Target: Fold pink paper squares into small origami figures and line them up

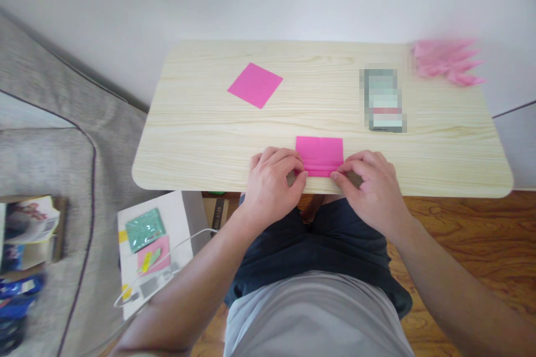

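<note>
A bright pink sheet of paper (319, 150) lies near the table's front edge, with several crosswise creases or narrow folds along its near side. My left hand (276, 181) pinches its near left corner between thumb and index finger. At the near right corner, my right hand (368, 184) does the same, thumb and index finger closed on the folded edge. A second pink square of paper (255, 86) lies flat and turned like a diamond, farther back on the left.
On the pale wooden table (201, 122), a blurred-out phone-shaped object (384, 100) lies to the right. Pink folded paper shapes (448, 61) sit in the back right corner. Below left, a white box (167, 206) carries a green packet (145, 230) and a cable. A grey sofa (113, 139) stands left.
</note>
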